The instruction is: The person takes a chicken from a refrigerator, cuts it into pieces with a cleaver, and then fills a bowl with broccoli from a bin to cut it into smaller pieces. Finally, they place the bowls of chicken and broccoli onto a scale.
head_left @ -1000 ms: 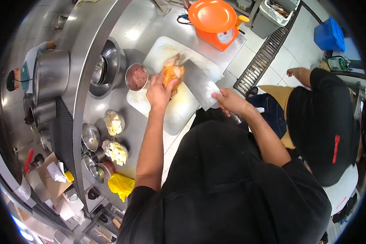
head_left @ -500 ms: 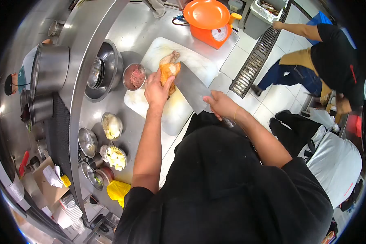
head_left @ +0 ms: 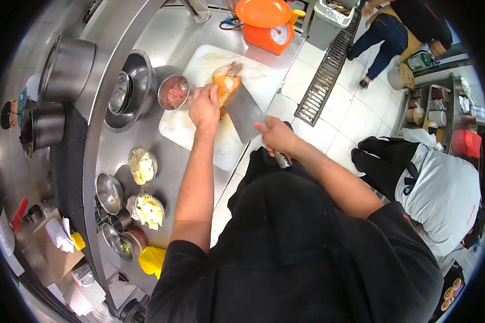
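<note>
A golden-skinned piece of cooked chicken (head_left: 227,89) lies on the white cutting board (head_left: 196,63). My left hand (head_left: 203,107) grips its left side, the fingers bunched against the skin. My right hand (head_left: 279,134) is closed around the handle of a cleaver (head_left: 246,113). The broad blade slants up and left, and its far end overlaps the right edge of the chicken in this view. Left of the board stands a metal bowl (head_left: 167,102) of pinkish raw meat (head_left: 177,96), close to my left hand.
An orange scale (head_left: 265,39) stands at the counter's far end. Metal bowls of pale cut vegetables (head_left: 149,211) and a yellow cloth (head_left: 153,260) line the left side, below a steel shelf (head_left: 105,70). Right of the counter are a floor drain (head_left: 328,70), a bending person (head_left: 442,188) and another person (head_left: 388,40).
My left hand has shifted to the chicken's left side, uncovering more of its skin. The cleaver stays beside the chicken. The person at upper right has moved farther off and turned.
</note>
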A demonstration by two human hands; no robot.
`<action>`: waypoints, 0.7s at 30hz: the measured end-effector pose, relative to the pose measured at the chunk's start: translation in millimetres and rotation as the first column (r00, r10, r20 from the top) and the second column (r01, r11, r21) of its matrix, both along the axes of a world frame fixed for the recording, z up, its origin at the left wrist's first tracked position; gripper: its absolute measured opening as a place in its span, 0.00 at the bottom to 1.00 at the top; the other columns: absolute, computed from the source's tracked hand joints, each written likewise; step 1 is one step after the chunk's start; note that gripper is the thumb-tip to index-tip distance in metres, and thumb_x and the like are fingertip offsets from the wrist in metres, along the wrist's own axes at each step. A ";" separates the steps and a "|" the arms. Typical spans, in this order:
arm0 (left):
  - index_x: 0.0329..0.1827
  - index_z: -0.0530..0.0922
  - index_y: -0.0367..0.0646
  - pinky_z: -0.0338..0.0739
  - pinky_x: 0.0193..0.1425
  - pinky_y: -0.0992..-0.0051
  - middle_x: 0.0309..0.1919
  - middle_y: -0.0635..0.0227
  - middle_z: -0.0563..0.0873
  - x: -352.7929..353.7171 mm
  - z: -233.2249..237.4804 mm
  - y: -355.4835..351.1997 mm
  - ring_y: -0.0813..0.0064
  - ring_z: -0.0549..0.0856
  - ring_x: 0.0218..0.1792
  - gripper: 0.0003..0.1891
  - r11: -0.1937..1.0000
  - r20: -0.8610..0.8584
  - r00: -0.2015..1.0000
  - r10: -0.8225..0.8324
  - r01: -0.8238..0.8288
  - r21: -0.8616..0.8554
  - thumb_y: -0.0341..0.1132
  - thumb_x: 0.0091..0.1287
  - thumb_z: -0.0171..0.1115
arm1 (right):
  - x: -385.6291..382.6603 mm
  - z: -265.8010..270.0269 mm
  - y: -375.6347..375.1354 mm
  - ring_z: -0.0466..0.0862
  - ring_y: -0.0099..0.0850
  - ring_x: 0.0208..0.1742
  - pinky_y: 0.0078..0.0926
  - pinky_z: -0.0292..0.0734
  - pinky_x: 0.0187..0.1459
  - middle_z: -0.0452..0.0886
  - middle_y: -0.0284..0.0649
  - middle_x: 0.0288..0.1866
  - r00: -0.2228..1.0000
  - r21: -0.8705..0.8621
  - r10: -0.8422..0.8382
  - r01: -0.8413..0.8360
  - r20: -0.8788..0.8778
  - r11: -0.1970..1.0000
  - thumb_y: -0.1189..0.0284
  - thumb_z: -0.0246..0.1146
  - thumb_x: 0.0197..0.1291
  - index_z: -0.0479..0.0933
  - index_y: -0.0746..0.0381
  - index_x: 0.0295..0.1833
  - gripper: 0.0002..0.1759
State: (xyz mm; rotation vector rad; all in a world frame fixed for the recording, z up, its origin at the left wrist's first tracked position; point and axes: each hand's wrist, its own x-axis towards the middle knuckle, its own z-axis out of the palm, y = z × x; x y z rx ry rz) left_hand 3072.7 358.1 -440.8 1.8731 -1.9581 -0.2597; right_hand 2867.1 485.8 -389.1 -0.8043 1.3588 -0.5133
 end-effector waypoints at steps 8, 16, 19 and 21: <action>0.56 0.88 0.48 0.77 0.61 0.54 0.52 0.60 0.87 -7.5 -6.5 5.8 0.49 0.83 0.54 0.22 0.988 0.079 0.994 0.080 -0.069 -0.135 0.54 0.78 0.55 | 2.3 2.9 35.5 0.76 0.31 0.14 0.35 0.73 0.15 0.74 0.43 0.21 0.999 -0.053 -0.011 0.009 -0.043 0.999 0.61 0.55 0.80 0.67 0.71 0.46 0.20; 0.53 0.89 0.49 0.76 0.63 0.54 0.51 0.59 0.87 -20.8 5.1 11.7 0.48 0.83 0.53 0.21 0.992 0.120 0.989 0.087 -0.075 -0.103 0.54 0.79 0.55 | 7.0 -4.0 19.9 0.80 0.34 0.17 0.37 0.78 0.17 0.79 0.46 0.25 1.000 -0.084 -0.012 0.012 0.004 0.996 0.63 0.54 0.80 0.67 0.72 0.48 0.19; 0.52 0.89 0.49 0.75 0.65 0.53 0.50 0.61 0.87 -21.8 -1.9 12.1 0.49 0.83 0.54 0.20 0.989 0.152 0.983 0.103 -0.085 -0.123 0.53 0.78 0.55 | 7.5 5.0 43.0 0.82 0.36 0.17 0.38 0.80 0.18 0.81 0.49 0.26 1.000 -0.107 0.001 -0.002 -0.014 0.994 0.64 0.53 0.80 0.66 0.72 0.47 0.18; 0.53 0.89 0.49 0.73 0.68 0.54 0.51 0.61 0.87 -20.7 -1.0 12.4 0.50 0.83 0.54 0.20 0.992 0.154 0.985 0.079 -0.062 -0.112 0.53 0.78 0.55 | 9.5 2.3 49.2 0.82 0.36 0.17 0.38 0.80 0.18 0.81 0.49 0.25 0.999 -0.099 -0.016 0.020 0.037 0.995 0.65 0.53 0.80 0.66 0.72 0.47 0.18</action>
